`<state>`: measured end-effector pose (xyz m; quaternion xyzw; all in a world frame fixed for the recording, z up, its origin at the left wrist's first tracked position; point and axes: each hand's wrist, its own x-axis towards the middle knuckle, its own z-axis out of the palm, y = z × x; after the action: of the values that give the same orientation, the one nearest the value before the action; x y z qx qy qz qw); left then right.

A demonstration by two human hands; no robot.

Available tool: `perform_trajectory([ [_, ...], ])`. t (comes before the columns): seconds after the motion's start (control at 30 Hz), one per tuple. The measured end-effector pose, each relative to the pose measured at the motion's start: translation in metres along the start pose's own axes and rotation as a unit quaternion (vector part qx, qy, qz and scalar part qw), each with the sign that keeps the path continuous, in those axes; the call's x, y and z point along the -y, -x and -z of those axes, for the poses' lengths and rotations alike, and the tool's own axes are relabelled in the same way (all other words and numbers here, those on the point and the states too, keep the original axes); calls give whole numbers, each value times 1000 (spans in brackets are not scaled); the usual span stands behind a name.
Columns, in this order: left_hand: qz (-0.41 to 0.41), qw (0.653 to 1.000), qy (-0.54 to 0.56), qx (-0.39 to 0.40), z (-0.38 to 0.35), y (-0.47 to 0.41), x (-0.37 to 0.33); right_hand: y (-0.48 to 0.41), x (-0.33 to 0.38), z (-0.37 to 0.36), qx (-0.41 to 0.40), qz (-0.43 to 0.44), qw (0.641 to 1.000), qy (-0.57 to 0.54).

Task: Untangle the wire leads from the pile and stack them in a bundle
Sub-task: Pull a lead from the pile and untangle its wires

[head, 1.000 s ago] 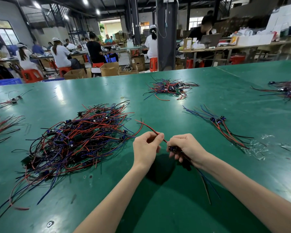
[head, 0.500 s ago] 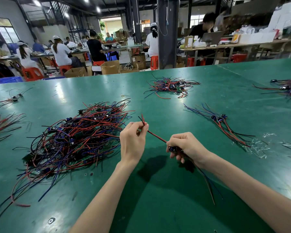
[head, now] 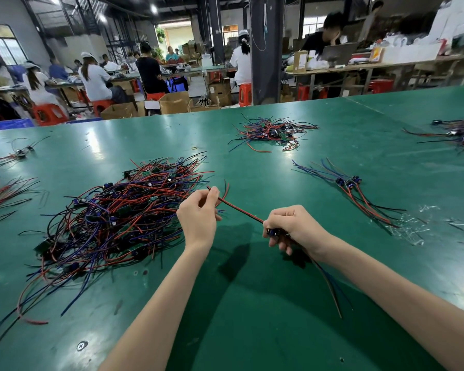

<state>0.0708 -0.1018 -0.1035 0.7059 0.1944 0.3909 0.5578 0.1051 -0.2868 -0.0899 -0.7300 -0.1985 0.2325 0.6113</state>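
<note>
Left hand [head: 197, 218] pinches a red-and-black wire lead [head: 240, 211], right hand [head: 292, 227] grips its blue component end, stretching it straight, likely for bundling, beside the tangled pile [head: 113, 218].

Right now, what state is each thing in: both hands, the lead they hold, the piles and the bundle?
left hand: pinches the lead's red-black end.
right hand: grips the lead at its blue component.
lead: stretched straight between the hands.
big pile: tangled, left of the hands.
far pile: tangled.
bundle: leads laid side by side, right of the hands.
</note>
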Motion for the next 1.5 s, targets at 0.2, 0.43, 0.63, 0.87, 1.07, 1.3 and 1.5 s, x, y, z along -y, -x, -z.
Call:
perform_trajectory([
  [0.2,-180,979,-92,-7,3,2,-3,-8,-2,7,-34,-10,999,-1],
  [0.43,-139,987,-77,-21,3,1,-3,-13,-6,5,-50,7,999,13],
  [0.63,-41,999,-23,-20,4,-3,-4,-15,-8,6,-48,10,999,22],
  [0.87,-86,994,-67,-20,4,-9,4,-23,-10,9,-41,8,999,25],
  [1.07,-35,998,-41,-16,-3,-13,12,-27,-14,11,-34,12,999,-2],
  [1.3,-19,1000,-1,-2,-6,-14,15,-25,-13,11,-39,17,999,3],
  [1.5,-27,1000,2,-2,-6,-14,15,-22,-14,11,-35,21,999,4],
])
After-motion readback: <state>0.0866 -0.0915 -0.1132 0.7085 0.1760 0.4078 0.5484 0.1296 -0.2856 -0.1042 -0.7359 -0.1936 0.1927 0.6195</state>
